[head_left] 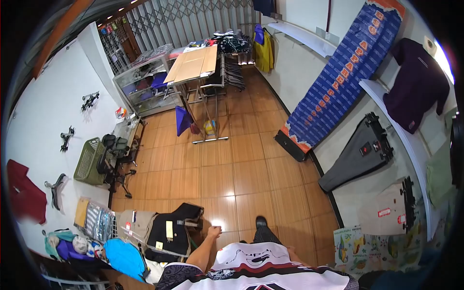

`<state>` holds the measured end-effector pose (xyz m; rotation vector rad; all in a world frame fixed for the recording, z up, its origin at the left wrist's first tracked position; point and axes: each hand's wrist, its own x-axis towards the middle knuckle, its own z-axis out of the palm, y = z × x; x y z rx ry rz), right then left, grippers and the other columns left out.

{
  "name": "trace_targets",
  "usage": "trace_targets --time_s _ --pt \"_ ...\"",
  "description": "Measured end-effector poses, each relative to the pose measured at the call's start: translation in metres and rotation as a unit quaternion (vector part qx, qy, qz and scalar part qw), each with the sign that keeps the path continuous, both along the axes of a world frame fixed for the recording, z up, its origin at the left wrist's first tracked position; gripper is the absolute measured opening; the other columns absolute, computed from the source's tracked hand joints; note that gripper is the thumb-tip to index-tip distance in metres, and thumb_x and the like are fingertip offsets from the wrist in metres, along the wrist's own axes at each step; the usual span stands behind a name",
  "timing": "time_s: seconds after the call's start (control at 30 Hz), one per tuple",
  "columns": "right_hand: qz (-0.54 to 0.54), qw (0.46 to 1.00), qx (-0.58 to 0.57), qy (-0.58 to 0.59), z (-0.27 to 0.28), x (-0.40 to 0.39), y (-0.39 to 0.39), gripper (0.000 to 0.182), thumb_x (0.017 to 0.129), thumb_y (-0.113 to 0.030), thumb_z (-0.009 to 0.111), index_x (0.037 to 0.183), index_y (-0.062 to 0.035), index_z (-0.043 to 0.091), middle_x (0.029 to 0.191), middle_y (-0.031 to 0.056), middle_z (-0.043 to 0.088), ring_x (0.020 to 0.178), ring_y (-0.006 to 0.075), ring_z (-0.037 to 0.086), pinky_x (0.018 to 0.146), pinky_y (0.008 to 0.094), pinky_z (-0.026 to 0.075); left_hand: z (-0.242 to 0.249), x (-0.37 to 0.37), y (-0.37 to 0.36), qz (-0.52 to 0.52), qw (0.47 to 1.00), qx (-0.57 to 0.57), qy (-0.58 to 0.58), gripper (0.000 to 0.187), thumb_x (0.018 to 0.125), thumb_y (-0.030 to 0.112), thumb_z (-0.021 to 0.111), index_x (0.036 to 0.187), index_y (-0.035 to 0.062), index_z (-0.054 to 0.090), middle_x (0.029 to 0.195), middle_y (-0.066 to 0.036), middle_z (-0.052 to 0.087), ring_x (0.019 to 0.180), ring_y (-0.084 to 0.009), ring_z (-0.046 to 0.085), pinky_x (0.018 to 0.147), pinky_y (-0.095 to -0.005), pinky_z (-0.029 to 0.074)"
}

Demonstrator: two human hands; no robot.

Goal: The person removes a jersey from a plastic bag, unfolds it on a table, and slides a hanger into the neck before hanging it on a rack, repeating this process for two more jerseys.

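Observation:
My left hand [214, 232] hangs over the tiled floor, its fingers loosely curled with nothing visible in them. Closest to it is a stack of folded trousers [166, 234], black and beige with paper tags, just to the left and apart from the hand. Of my right side only a sliver of skin shows beside the white patterned shirt [256, 258]; the right hand itself is hidden. One dark shoe [261, 221] shows ahead of my body on the floor.
Ahead stands a metal-framed table with a cardboard top [193, 63], beside a glass display case [150, 79]. A blue banner box [345, 77] leans on the right wall near hanging grey trousers [355, 152]. Left are a green basket [89, 162] and a bright blue bundle [124, 258].

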<state>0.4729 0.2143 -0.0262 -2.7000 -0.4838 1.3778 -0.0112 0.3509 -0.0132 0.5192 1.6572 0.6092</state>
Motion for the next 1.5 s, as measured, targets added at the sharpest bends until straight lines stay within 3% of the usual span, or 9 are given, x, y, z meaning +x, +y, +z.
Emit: trace_targets --time_s 0.4,0.57,0.67,0.93,1.07,1.1,1.17,1.27,1.5 --pt "0.217 0.971 0.103 -0.017 -0.088 0.016 0.356 0.024 0.075 -0.017 0.079 0.099 -0.0121 0.081 0.108 0.0128 0.08 0.106 0.0272 0.075 0.095 0.0413 0.059 0.008 -0.003 0.164 0.11 0.991 -0.068 -0.018 0.037 0.1 0.031 0.069 0.126 0.0044 0.068 0.106 -0.009 0.076 0.084 -0.0188 0.074 0.06 -0.0336 0.054" --pt "0.361 0.924 0.11 -0.062 -0.024 -0.032 0.547 0.032 0.081 -0.016 0.08 0.113 -0.0148 0.082 0.108 0.0102 0.081 0.093 0.0247 0.077 0.083 0.037 0.062 0.01 -0.039 0.138 0.053 0.995 -0.052 0.067 0.026 0.098 0.019 0.057 0.079 0.0047 0.07 0.064 -0.006 0.063 0.043 -0.016 0.052 0.038 -0.0341 0.035" --pt "0.426 0.896 0.101 -0.07 -0.043 -0.067 0.653 0.035 0.078 -0.014 0.083 0.113 -0.0102 0.08 0.114 0.0083 0.079 0.094 0.0247 0.076 0.085 0.0374 0.062 0.014 -0.036 0.137 0.302 0.936 -0.183 0.002 0.038 0.101 0.033 0.056 0.078 0.0061 0.07 0.064 -0.008 0.065 0.044 -0.0186 0.055 0.039 -0.0385 0.037" --pt "0.288 0.943 0.141 0.087 -0.02 -0.268 0.788 0.039 0.075 -0.002 0.089 0.111 -0.0044 0.073 0.094 0.0172 0.077 0.081 0.0264 0.075 0.068 0.0385 0.063 -0.009 -0.182 0.243 0.003 0.97 -0.015 0.242 0.045 0.103 0.039 0.053 0.079 0.0062 0.071 0.066 -0.01 0.066 0.048 -0.0201 0.061 0.042 -0.0409 0.043" --pt "0.223 0.958 0.085 0.157 -0.024 -0.37 0.802 0.039 0.076 -0.002 0.09 0.111 -0.0011 0.072 0.092 0.0171 0.077 0.075 0.0276 0.074 0.067 0.0396 0.063 -0.009 -0.3 0.325 -0.201 0.801 0.181 0.534 0.048 0.105 0.043 0.051 0.08 0.0062 0.071 0.066 -0.01 0.067 0.051 -0.0209 0.063 0.044 -0.0421 0.046" --pt "0.226 0.959 0.082 0.15 -0.03 -0.387 0.807 0.039 0.076 -0.001 0.09 0.11 -0.0013 0.073 0.092 0.0168 0.077 0.076 0.027 0.074 0.068 0.0392 0.063 -0.022 -0.33 0.354 -0.064 0.955 0.084 0.277 0.045 0.105 0.038 0.049 0.075 0.0094 0.067 0.063 -0.008 0.063 0.051 -0.02 0.06 0.043 -0.0397 0.043" --pt "0.235 0.959 0.074 0.139 -0.049 -0.425 0.817 0.038 0.076 0.0 0.09 0.11 -0.0017 0.074 0.093 0.0163 0.077 0.078 0.0259 0.075 0.071 0.0385 0.063 -0.028 -0.394 0.419 0.294 0.952 0.014 -0.082 0.039 0.103 0.031 0.048 0.07 0.0142 0.059 0.061 -0.002 0.058 0.049 -0.0169 0.054 0.043 -0.0332 0.035" --pt "0.32 0.944 0.039 0.067 -0.046 -0.483 0.849 0.028 0.075 -0.009 0.089 0.102 -0.0105 0.08 0.102 0.0097 0.08 0.092 0.0197 0.075 0.083 0.0347 0.062 -0.008 -0.459 0.515 0.383 0.923 0.04 0.016 0.026 0.103 0.028 0.052 0.107 0.007 0.067 0.078 -0.005 0.067 0.061 -0.0146 0.063 0.048 -0.0263 0.041" --pt "0.386 0.918 -0.002 0.091 -0.065 -0.615 0.983 0.022 0.077 -0.014 0.084 0.098 -0.0119 0.078 0.098 0.0061 0.078 0.088 0.0175 0.074 0.082 0.0335 0.061 -0.027 -0.556 0.591 0.339 0.939 0.046 0.018 0.031 0.102 0.027 0.059 0.121 0.0046 0.067 0.099 -0.009 0.075 0.083 -0.0222 0.074 0.059 -0.0362 0.054"
